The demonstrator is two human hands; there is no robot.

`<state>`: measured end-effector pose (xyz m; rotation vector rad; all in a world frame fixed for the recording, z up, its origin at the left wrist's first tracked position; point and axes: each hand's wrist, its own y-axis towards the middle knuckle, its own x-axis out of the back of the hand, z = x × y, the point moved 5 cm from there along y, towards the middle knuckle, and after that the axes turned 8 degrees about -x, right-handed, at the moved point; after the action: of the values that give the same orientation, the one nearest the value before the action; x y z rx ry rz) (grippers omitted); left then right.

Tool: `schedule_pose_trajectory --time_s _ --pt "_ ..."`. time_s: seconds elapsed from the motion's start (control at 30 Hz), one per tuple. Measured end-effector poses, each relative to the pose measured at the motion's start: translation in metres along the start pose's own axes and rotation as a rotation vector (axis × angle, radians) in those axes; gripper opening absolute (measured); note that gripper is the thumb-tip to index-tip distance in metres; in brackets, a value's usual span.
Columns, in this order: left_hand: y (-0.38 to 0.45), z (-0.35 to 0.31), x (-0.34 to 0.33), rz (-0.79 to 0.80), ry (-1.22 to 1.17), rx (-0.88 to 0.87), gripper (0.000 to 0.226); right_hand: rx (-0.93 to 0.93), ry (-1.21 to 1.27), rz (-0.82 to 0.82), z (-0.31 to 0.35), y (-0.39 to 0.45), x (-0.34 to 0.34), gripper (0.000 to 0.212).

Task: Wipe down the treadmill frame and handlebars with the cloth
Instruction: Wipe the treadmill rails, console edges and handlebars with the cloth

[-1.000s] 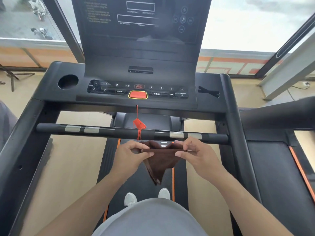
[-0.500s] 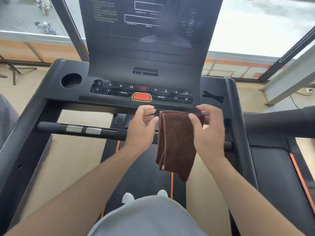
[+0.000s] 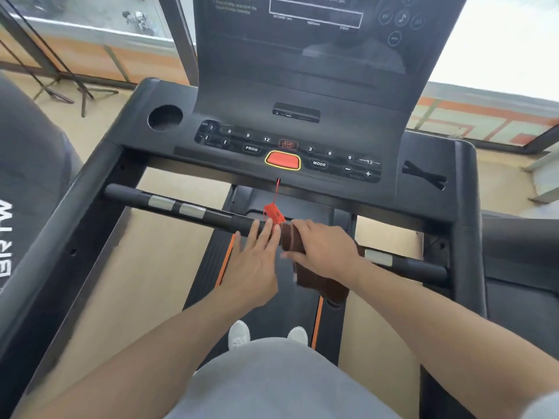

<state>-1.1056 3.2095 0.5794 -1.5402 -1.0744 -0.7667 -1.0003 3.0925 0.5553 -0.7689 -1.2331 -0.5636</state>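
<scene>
One brown cloth point(image 3: 290, 238) is lying draped over the single handlebar point(image 3: 193, 210), which is running left to right; its tail is hanging toward the belt. The right hand point(image 3: 322, 252) is gripping it there. The left hand point(image 3: 251, 266) is hovering beside it, fingers straight.

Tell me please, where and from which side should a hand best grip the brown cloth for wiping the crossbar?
Grip the brown cloth from above, where it drapes over the crossbar, as the right hand does. Its folded end hangs loose below, so curling fingers around the bar pins it.
</scene>
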Motion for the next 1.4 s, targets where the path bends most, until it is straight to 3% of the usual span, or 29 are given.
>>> schedule_pose_trajectory --time_s 0.1,0.17,0.4,0.57,0.67,0.8,0.9,0.97,1.07,1.13,1.2,1.27,1.33,1.4 --pt "0.003 -0.013 0.011 0.052 0.132 0.067 0.086 -0.044 0.138 0.300 -0.004 0.021 0.004 0.077" --pt "0.005 -0.023 0.013 0.089 0.235 0.096 0.084 -0.055 0.186 0.363 -0.005 0.022 0.008 0.074" --pt "0.009 -0.028 -0.003 0.108 0.342 0.113 0.098 -0.162 0.062 0.061 -0.066 -0.043 0.008 0.061" --pt "0.011 -0.026 -0.004 0.108 0.263 0.107 0.101 -0.347 -0.054 0.036 -0.154 -0.114 0.011 0.060" --pt "0.010 -0.026 -0.004 0.063 0.181 0.107 0.104 -0.339 -0.062 -0.029 -0.154 -0.120 0.004 0.069" --pt "0.009 -0.016 -0.005 0.018 0.064 0.074 0.104 -0.255 0.065 -0.139 -0.153 -0.141 -0.001 0.061" --pt "-0.008 -0.021 -0.001 -0.199 -0.201 -0.006 0.084 -0.380 0.404 -0.224 -0.144 -0.152 0.013 0.053" --pt "-0.026 -0.031 0.000 -0.283 -0.593 0.015 0.062 -0.409 0.635 -0.297 -0.116 -0.158 0.024 0.053" --pt "-0.046 -0.064 -0.013 0.066 -1.385 0.163 0.070 -0.245 0.905 -0.258 -0.042 -0.166 0.036 0.059" --pt "-0.058 -0.073 -0.014 0.131 -1.754 0.260 0.071 -0.006 0.844 -0.126 0.015 -0.169 0.042 0.051" --pt "-0.070 -0.062 -0.015 0.042 -1.838 0.382 0.068 0.205 0.681 0.027 0.050 -0.168 0.037 0.068" --pt "-0.085 -0.040 -0.023 -0.078 -1.749 0.471 0.070 0.219 0.799 0.111 0.059 -0.159 0.039 0.055" --pt "-0.095 -0.017 -0.029 -0.153 -1.674 0.448 0.063 0.120 0.968 -0.027 0.053 -0.148 0.050 0.037" --pt "-0.106 -0.005 -0.028 -0.188 -1.625 0.399 0.034 -0.015 0.949 -0.102 0.047 -0.130 0.053 0.051"
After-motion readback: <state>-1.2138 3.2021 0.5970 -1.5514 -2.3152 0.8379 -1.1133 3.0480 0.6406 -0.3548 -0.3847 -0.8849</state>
